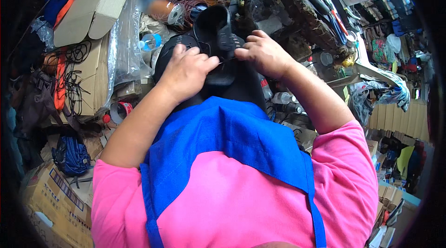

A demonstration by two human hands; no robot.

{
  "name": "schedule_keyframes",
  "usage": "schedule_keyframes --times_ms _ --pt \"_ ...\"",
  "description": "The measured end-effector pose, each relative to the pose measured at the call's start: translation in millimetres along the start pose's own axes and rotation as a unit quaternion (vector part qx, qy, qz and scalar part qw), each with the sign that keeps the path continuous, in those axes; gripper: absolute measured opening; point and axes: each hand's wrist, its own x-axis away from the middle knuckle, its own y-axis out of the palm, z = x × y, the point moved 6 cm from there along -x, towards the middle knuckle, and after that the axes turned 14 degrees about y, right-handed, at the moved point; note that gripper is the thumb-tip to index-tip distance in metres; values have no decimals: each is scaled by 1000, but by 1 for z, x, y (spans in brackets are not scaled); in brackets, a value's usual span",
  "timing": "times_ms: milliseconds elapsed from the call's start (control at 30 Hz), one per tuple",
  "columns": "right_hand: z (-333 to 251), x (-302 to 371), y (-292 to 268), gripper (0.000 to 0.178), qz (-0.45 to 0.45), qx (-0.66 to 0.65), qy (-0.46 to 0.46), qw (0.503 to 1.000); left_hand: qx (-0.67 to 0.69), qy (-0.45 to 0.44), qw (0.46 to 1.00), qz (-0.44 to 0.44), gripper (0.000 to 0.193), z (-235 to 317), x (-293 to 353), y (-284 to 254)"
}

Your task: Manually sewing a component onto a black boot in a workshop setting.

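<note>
A black sandal-like shoe, its strap curving up over a dark opening, sits over my lap beyond the blue apron. On its left side, my left hand is closed, thumb and forefinger pinched close to the shoe's near part. Across from it, my right hand is closed too, fingers curled and pinched beside the strap. A thin dark strand, which looks like thread, seems to run between the two pinches. It is too fine to follow clearly, and the fingers hide its ends.
Flattened cardboard and clear plastic sheeting stand at the left, near an orange spool and a blue-capped bottle. Bottles lie at the right, below a rough dark beam. A cardboard box stands lower left.
</note>
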Motion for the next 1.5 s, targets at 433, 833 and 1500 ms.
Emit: schedule_keyframes --times_ms 433,833,1500 --pt "28 -14 -31 25 90 -815 164 548 479 38 828 290 8 3 -6 -71" --pt "164 176 31 30 -163 -75 498 848 111 -373 793 469 13 -145 254 -140" --pt "44 -6 20 17 -51 -407 193 891 267 -75 961 25 50 -63 -60 40"
